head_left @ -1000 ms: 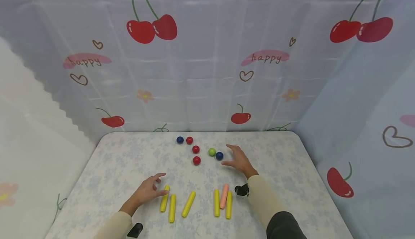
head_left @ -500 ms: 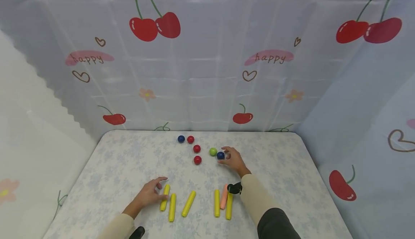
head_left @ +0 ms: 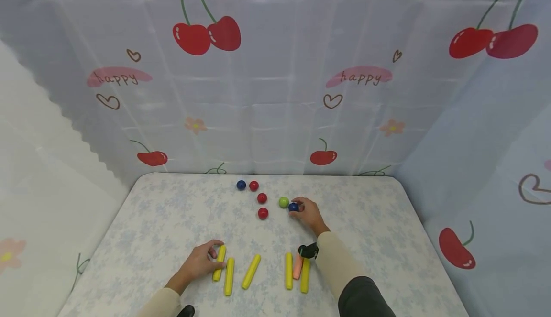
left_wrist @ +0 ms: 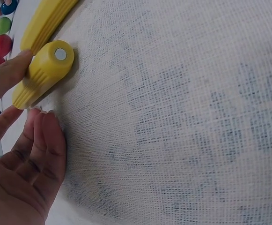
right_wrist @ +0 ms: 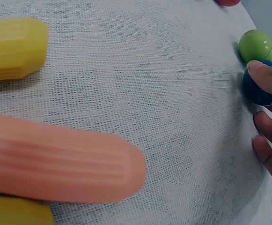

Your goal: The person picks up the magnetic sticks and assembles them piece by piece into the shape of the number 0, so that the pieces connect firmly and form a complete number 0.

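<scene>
My left hand (head_left: 195, 265) pinches a grooved yellow magnetic rod (head_left: 221, 254) between thumb and index finger. A round silver disc shows in the end of this rod (left_wrist: 49, 65) in the left wrist view; the other fingers are bent beside it. Farther up the table, my right hand (head_left: 309, 216) has thumb and fingers around a dark blue ball (head_left: 293, 207). The thumb lies on that ball (right_wrist: 256, 89) in the right wrist view, and part of it is hidden. A green ball (head_left: 283, 202) sits close to its left.
Two more yellow rods (head_left: 229, 276) (head_left: 251, 271) lie right of the left hand. Under the right forearm are two yellow rods (head_left: 288, 271) (head_left: 305, 276) flanking a salmon rod (head_left: 297, 267). Three red balls (head_left: 262, 198) and another blue ball (head_left: 241, 185) sit farther back.
My right hand has moved left and its fingers have closed around the blue ball. My left hand has come down slightly, its thumb and index finger closing on the yellow rod.
</scene>
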A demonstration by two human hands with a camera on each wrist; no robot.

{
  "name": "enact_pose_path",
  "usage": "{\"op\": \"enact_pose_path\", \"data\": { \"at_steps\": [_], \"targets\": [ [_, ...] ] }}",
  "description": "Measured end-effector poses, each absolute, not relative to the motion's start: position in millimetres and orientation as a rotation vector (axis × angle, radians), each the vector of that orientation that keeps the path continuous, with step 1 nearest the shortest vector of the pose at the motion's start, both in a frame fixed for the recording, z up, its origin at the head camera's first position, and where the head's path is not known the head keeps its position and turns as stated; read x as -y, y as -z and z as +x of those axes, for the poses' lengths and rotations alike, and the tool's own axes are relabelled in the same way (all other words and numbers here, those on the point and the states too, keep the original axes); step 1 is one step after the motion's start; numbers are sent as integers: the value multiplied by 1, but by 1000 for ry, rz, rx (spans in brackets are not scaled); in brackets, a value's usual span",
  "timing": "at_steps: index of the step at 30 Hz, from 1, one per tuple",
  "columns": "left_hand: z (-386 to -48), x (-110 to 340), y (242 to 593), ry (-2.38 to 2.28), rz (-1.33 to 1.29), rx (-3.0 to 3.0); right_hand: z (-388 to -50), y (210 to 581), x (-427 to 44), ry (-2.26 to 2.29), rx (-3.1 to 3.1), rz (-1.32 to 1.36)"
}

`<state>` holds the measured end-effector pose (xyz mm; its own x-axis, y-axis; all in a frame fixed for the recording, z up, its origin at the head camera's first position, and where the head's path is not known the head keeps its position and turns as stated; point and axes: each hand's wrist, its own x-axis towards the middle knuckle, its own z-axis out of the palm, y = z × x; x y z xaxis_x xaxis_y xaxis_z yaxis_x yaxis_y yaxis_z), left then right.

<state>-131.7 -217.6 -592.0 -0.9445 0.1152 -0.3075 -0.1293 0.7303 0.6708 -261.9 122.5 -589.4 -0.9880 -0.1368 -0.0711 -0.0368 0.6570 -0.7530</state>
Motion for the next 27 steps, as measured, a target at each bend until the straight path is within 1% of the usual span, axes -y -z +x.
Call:
{"op": "enact_pose_path", "data": {
  "at_steps": [8, 17, 21, 27],
  "targets": [
    [-131, 213, 589, -1057, 13, -2612, -258, 590, -127, 1298, -2769, -137],
    [-133, 214, 580, -985, 16, -2645, -259, 592, -127, 1302, -2744, -66],
    [-139, 217, 577, -933, 77, -2667, -260, 594, -127, 1314, -2762, -86],
    [-148, 214, 564, -957, 225, -2707, -261, 596, -126, 1303, -2760, -75]
  ]
}}
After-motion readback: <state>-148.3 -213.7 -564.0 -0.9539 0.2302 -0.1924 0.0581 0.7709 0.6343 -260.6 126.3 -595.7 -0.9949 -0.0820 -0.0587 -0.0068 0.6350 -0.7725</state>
